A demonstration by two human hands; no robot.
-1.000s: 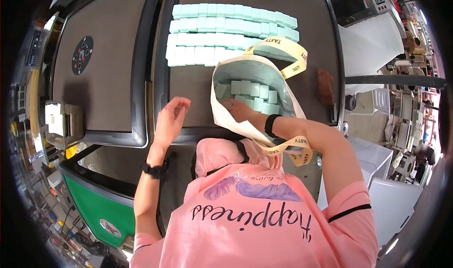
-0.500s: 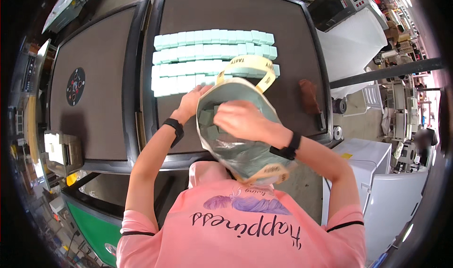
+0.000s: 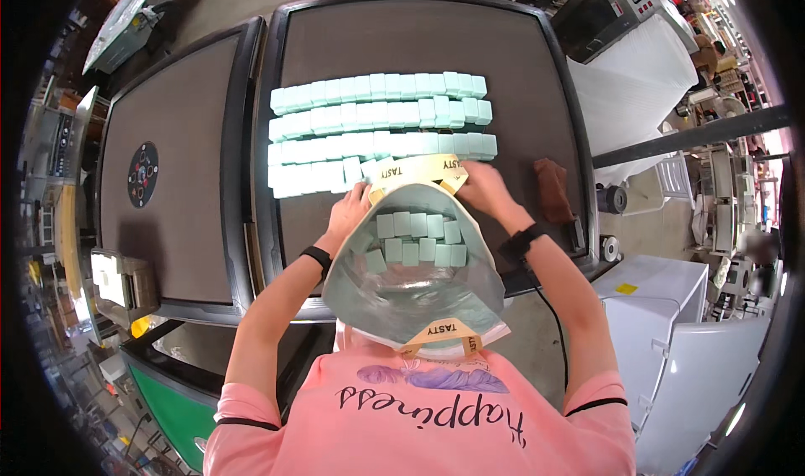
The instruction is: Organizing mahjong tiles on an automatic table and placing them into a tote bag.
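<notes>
An insulated tote bag (image 3: 360, 296) with a silvery lining and beige printed handles gapes open in front of my chest. Inside it lie several pale green mahjong tiles (image 3: 410, 224). My left hand (image 3: 344, 214) grips the bag's left rim, fingertips close to the nearest row of tiles. Outside the right rim is my right hand (image 3: 489, 194), beside the far handle (image 3: 419, 170); its fingers are partly hidden and slightly blurred. Beyond the bag, more mahjong tiles (image 3: 360, 117) stand in long rows on the dark tabletop (image 3: 411, 36), the nearest row partly covered by the bag.
A brown cloth-like item (image 3: 551, 189) lies at the table's right side. Another dark table (image 3: 180, 199) with a round printed emblem adjoins on the left, a clear box (image 3: 126, 283) at its near corner. White appliances (image 3: 662, 308) stand to the right.
My right hand has come out of the bag and moved to its far right side. The bag has tipped so its tiles show, and the tabletop sits lower in view.
</notes>
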